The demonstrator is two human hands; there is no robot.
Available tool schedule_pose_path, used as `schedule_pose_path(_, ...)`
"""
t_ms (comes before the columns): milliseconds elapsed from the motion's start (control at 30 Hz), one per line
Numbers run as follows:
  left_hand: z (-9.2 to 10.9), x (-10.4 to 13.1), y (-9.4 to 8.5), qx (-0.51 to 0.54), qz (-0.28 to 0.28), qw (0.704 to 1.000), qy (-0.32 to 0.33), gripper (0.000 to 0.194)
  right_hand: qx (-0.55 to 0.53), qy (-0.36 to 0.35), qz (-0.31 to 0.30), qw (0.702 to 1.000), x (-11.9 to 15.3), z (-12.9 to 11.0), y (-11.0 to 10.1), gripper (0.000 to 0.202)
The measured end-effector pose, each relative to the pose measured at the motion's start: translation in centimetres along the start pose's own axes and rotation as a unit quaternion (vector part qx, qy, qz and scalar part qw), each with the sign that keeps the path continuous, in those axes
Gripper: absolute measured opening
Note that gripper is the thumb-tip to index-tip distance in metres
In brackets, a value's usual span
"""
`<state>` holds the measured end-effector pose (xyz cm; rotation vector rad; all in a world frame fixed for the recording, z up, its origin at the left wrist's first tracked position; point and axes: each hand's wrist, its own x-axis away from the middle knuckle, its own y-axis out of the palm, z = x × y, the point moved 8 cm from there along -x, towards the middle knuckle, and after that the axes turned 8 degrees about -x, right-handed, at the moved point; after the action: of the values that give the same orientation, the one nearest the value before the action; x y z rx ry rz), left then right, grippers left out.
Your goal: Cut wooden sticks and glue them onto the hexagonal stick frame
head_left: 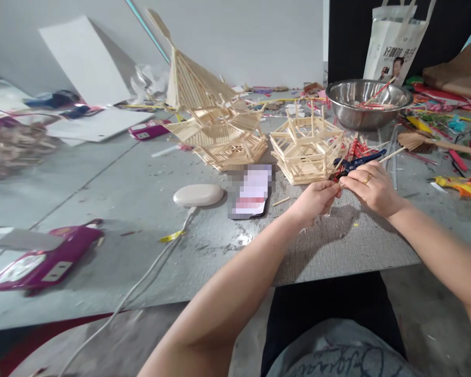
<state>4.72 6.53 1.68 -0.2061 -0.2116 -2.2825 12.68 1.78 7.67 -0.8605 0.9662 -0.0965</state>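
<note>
Polygonal stick frame [308, 149], open-sided with short uprights rising from its top, stands right of centre, just beyond the left hand [317, 200]. That hand is pinched closed, and the right hand [372, 188], wearing a gold ring, is pinched closed too — their fingertips meet over a small pale piece [340, 184], mostly hidden. Dark blue pliers [361, 162] lie right behind the right hand, where a long wooden stick [393, 155] also juts out; whether the hand grips either, I cannot tell. Left of the frame, at upper centre, stands a taller peaked stick model [190, 84], with a smartphone [253, 191] below it and a white oval device [199, 195] on a cable. A steel bowl [367, 118] sits at upper right — yellow-handled pliers [461, 189] lie at the right edge.
</note>
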Motion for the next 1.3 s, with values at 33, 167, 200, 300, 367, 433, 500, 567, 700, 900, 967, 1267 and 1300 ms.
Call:
schedule_pose_path(33, -0.1, 0.0, 0.1, 0.007, -0.002, 1.0, -0.007, 0.027, -0.005, 0.003, -0.002, 1.0, 0.1, 0.0, 0.0, 0.02)
schedule_pose_path(167, -0.6, 0.1, 0.3, 0.026, 0.002, 0.999, -0.02, 0.028, -0.019, 0.018, -0.008, 1.0, 0.4, -0.1, 0.3, 0.018)
schedule_pose_path(200, -0.7, 0.1, 0.3, 0.029, 0.004, 0.999, -0.022, 0.028, -0.017, 0.022, -0.012, 1.0, 0.4, -0.2, 0.3, 0.018)
schedule_pose_path(300, -0.8, 0.1, 0.4, 0.036, 0.009, 0.999, -0.022, 0.029, -0.007, 0.045, -0.031, 0.998, 0.4, -0.2, 0.5, 0.019)
schedule_pose_path(367, -0.8, 0.1, 0.3, 0.031, 0.013, 0.999, -0.024, 0.029, -0.019, 0.059, -0.041, 0.997, 0.4, -0.1, 0.5, 0.019)
schedule_pose_path(433, -0.9, 0.1, 0.3, 0.009, -0.005, 0.999, -0.037, 0.03, -0.052, 0.055, -0.052, 0.996, 0.5, -0.2, 0.4, 0.02)
schedule_pose_path(500, -1.1, 0.2, 0.5, -0.025, -0.048, 0.997, -0.054, 0.031, -0.089, 0.033, -0.07, 0.993, 0.5, -0.6, 0.4, 0.019)
schedule_pose_path(567, -1.2, 0.4, 0.6, -0.053, -0.092, 0.992, -0.064, 0.032, -0.113, 0.013, -0.086, 0.99, 0.4, -0.8, 0.3, 0.019)
schedule_pose_path(700, -1.2, 0.6, 0.4, -0.079, -0.123, 0.987, -0.073, 0.032, -0.133, 0.003, -0.091, 0.987, 0.2, -1.0, 0.0, 0.018)
schedule_pose_path(900, -1.6, 0.7, 0.4, -0.111, -0.164, 0.977, -0.086, 0.03, -0.152, -0.026, -0.089, 0.984, 0.2, -1.7, -0.1, 0.02)
schedule_pose_path(967, -1.8, 0.8, 0.5, -0.12, -0.178, 0.972, -0.095, 0.03, -0.16, -0.037, -0.094, 0.982, 0.3, -2.0, -0.1, 0.019)
schedule_pose_path(1267, -1.5, 1.1, 0.5, -0.146, -0.2, 0.965, -0.09, 0.035, -0.19, -0.011, -0.093, 0.977, 0.7, -1.6, 0.4, 0.017)
schedule_pose_path(1300, -1.4, 1.0, 0.5, -0.145, -0.198, 0.966, -0.085, 0.036, -0.197, 0.001, -0.087, 0.977, 0.6, -1.4, 0.4, 0.016)
